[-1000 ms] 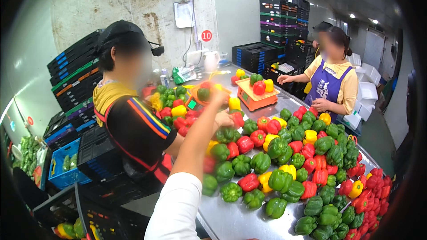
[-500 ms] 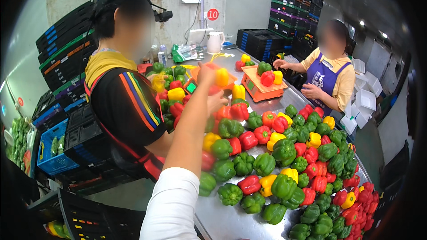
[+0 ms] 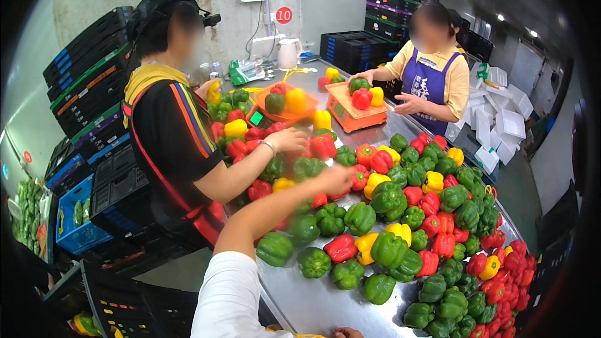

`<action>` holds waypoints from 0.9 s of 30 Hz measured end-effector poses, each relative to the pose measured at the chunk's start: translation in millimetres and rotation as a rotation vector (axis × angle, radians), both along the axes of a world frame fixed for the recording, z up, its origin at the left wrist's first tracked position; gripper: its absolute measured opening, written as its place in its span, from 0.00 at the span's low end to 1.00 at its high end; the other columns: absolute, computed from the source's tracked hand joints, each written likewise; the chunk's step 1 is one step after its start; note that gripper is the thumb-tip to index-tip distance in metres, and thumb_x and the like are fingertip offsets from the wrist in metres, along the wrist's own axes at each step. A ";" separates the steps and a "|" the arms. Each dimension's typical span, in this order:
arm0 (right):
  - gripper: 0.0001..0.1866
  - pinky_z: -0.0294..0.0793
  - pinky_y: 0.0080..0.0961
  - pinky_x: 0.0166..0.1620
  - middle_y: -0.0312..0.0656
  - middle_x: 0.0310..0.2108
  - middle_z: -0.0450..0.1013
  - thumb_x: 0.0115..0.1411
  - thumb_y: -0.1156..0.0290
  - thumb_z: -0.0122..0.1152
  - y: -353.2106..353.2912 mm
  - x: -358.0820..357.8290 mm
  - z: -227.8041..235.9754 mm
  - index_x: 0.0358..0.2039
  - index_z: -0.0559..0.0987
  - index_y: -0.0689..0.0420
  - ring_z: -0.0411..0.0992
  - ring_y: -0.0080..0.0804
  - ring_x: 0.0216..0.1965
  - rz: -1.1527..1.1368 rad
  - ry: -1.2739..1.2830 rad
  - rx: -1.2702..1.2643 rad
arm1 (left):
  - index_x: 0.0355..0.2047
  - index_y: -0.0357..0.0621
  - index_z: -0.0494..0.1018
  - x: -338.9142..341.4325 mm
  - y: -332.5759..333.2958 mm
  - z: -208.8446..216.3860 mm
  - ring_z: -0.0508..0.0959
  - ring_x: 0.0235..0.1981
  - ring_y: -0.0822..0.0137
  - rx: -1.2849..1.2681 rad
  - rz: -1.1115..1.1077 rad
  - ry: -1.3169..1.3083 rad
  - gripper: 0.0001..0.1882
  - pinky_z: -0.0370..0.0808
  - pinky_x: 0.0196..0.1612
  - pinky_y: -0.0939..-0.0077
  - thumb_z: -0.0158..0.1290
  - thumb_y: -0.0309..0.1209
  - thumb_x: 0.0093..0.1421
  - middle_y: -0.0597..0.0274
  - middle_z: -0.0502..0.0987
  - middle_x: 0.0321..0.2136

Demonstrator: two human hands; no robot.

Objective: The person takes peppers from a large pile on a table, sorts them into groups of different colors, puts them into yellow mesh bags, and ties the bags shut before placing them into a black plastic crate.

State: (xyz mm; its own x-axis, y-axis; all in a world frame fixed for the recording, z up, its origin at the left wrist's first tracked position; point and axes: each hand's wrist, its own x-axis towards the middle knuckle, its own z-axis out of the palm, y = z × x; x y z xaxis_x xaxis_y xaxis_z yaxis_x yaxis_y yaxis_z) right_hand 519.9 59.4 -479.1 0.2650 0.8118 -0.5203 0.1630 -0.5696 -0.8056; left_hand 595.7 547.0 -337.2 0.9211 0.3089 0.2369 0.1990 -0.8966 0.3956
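Observation:
My left arm, in a white sleeve, stretches over the metal table. The left hand is beside a red bell pepper, fingers loosely apart, with nothing seen in them; contact is unclear. Only the edge of my right hand shows at the bottom, its fingers cut off, next to something yellow. Green bell peppers, yellow ones and red ones spread about. An orange scale to the far left bears green, red and yellow peppers. A second orange scale also bears peppers.
A person in a black shirt stands at left, one hand reaching over peppers. Another in a purple apron touches the green pepper on the second scale. Black crates, a blue crate, a white kettle and white foam boxes surround the table.
My left hand has come back from the left scale, toward me and right; a yellow pepper now sits in that scale's pan. The aproned person's hand has moved onto the green pepper.

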 end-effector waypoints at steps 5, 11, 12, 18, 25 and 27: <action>0.19 0.67 0.30 0.46 0.52 0.38 0.72 0.58 0.61 0.49 15.5 -0.5 20.1 0.42 0.71 0.63 0.70 0.42 0.41 -0.007 -0.002 -0.034 | 0.35 0.48 0.72 -45.1 -46.0 -44.9 0.75 0.31 0.55 -0.028 -0.208 -0.029 0.11 0.72 0.33 0.61 0.48 0.30 0.49 0.55 0.75 0.28; 0.19 0.67 0.30 0.46 0.52 0.38 0.72 0.58 0.60 0.49 31.4 -3.7 29.0 0.42 0.71 0.62 0.70 0.41 0.41 -0.001 -0.015 -0.064 | 0.34 0.46 0.73 -75.1 -33.1 -58.3 0.75 0.29 0.55 -0.078 -0.162 -0.113 0.10 0.72 0.33 0.62 0.48 0.31 0.50 0.57 0.75 0.27; 0.19 0.67 0.30 0.45 0.52 0.38 0.72 0.58 0.60 0.49 33.7 -3.3 30.0 0.42 0.71 0.62 0.70 0.41 0.41 0.001 -0.019 -0.068 | 0.33 0.46 0.73 -78.1 -31.0 -58.6 0.75 0.28 0.55 -0.085 -0.152 -0.127 0.10 0.72 0.33 0.62 0.48 0.31 0.50 0.57 0.75 0.27; 0.19 0.67 0.30 0.45 0.52 0.38 0.72 0.58 0.60 0.49 44.0 -8.0 31.7 0.42 0.72 0.62 0.70 0.41 0.40 0.015 -0.030 -0.089 | 0.32 0.47 0.74 -92.9 -26.9 -61.9 0.75 0.28 0.54 -0.104 -0.116 -0.100 0.09 0.72 0.33 0.62 0.48 0.30 0.50 0.56 0.76 0.27; 0.19 0.67 0.30 0.45 0.51 0.37 0.72 0.57 0.60 0.49 50.0 -12.0 32.9 0.41 0.72 0.62 0.70 0.41 0.40 0.019 -0.035 -0.102 | 0.33 0.46 0.73 -97.4 -23.4 -63.2 0.75 0.31 0.54 -0.144 -0.118 -0.148 0.09 0.72 0.34 0.63 0.49 0.31 0.51 0.55 0.76 0.28; 0.19 0.67 0.30 0.45 0.51 0.37 0.72 0.57 0.59 0.49 50.6 -12.5 32.8 0.41 0.72 0.62 0.70 0.41 0.40 0.020 -0.034 -0.106 | 0.33 0.46 0.73 -99.3 -23.7 -63.7 0.75 0.31 0.54 -0.146 -0.117 -0.133 0.09 0.72 0.33 0.63 0.49 0.31 0.51 0.55 0.76 0.29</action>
State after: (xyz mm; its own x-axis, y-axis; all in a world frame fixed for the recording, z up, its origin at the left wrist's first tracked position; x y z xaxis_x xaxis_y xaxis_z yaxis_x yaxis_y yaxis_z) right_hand 507.4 110.0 -446.3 0.2678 0.7584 -0.5943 0.2016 -0.6473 -0.7351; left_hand 496.5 523.3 -400.9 0.9161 0.2423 0.3195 0.0346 -0.8416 0.5390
